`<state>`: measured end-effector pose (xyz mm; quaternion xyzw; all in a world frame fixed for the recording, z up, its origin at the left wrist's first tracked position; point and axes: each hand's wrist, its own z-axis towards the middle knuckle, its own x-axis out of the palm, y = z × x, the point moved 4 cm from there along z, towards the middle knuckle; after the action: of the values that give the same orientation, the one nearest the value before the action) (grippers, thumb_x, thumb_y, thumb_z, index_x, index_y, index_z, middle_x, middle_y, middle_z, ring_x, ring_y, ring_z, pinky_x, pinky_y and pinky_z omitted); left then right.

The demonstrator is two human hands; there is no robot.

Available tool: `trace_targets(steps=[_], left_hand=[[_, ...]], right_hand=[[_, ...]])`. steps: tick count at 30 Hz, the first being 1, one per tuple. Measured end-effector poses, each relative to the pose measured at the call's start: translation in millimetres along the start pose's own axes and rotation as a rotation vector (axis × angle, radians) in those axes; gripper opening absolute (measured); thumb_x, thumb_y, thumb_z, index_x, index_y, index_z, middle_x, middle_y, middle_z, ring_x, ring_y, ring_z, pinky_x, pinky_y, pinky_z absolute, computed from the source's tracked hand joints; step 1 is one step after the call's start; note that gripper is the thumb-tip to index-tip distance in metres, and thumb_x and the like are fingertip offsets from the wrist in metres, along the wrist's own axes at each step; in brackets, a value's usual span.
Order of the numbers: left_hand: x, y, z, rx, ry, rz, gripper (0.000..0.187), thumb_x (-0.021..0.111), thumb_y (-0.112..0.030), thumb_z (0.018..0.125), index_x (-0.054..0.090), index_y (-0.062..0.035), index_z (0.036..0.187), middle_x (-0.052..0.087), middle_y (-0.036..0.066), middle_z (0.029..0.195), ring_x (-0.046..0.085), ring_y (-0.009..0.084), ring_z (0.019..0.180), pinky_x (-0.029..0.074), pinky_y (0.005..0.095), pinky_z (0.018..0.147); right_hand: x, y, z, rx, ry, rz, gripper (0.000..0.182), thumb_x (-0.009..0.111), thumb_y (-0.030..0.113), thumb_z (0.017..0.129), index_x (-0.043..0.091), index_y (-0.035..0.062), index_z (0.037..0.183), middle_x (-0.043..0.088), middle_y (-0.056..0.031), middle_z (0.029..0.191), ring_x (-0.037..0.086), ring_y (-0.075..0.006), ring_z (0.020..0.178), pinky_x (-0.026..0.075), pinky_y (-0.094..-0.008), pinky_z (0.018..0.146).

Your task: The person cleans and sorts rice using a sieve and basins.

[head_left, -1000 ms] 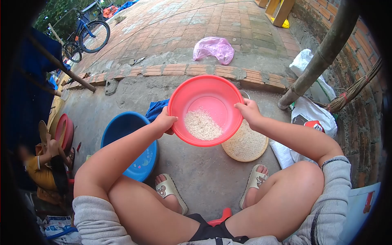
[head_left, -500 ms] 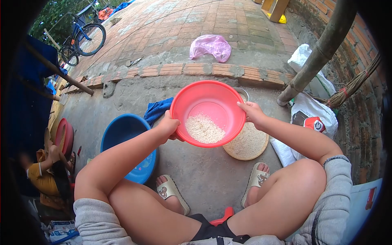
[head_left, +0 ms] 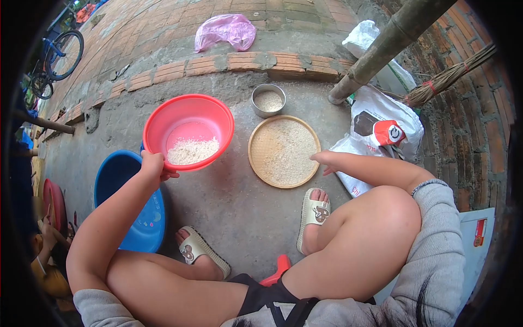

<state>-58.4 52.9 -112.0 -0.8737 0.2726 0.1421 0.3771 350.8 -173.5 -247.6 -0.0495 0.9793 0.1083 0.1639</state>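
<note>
My left hand [head_left: 154,165] grips the near left rim of a red plastic basin [head_left: 210,121], which is held up and tilted slightly toward me. Pale, rice-like grain [head_left: 192,151] lies heaped in its lower part. Off to the right, my right hand [head_left: 328,160] is empty, fingers extended at the right rim of a round woven tray [head_left: 263,146]. Similar grain [head_left: 297,150] is spread over most of that tray. Just behind it stands a metal bowl [head_left: 267,114] with grain inside. Beneath my left forearm, a blue basin [head_left: 143,220] sits on the ground.
White sacks [head_left: 376,131] lean by a bamboo post [head_left: 381,54] and a brick wall [head_left: 463,131] on the right. A brick ledge [head_left: 201,66] crosses ahead, with a pink plastic bag [head_left: 226,32] beyond. Another person's arm [head_left: 48,237] shows at far left, near a red tub [head_left: 54,204].
My right hand has let go of the red basin and moved down beside the woven tray. The left hand has carried the basin leftward, uncovering the tray and metal bowl. My view has shifted right.
</note>
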Motion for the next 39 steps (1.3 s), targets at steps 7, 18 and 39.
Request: trace_targets(steps=[7,18,39], left_hand=[[19,-2,5,-0.011,0.059,0.017,0.031,0.033,-0.007,0.082,0.023,-0.0044,0.112,0.061,0.016,0.08,0.063,0.0231,0.052,0.045,0.0257,0.041],[38,3,20,-0.07,0.039,0.081,0.036,0.035,-0.011,0.084,0.019,-0.0082,0.116,0.061,0.015,0.076,0.062,0.0231,0.052,0.047,0.0273,0.041],[33,30,24,-0.212,0.045,0.119,0.038,0.034,-0.012,0.085,0.018,-0.0131,0.119,0.062,0.016,0.081,0.063,0.0258,0.056,0.048,0.0307,0.046]], right_hand=[[-12,7,26,-0.092,0.079,0.237,0.066,0.054,0.031,0.086,0.024,0.0016,0.136,0.015,-0.0216,0.143,0.036,-0.0408,0.121,0.039,-0.0436,0.096],[-19,5,44,-0.043,-0.035,0.276,0.058,0.059,0.021,0.083,0.032,-0.001,0.129,0.03,-0.0222,0.137,0.037,-0.0347,0.122,0.031,-0.0432,0.101],[20,24,52,-0.558,-0.057,0.708,0.031,0.042,0.024,0.094,0.047,0.0007,0.113,0.057,-0.01,0.103,0.056,-0.0182,0.089,0.046,-0.0326,0.077]])
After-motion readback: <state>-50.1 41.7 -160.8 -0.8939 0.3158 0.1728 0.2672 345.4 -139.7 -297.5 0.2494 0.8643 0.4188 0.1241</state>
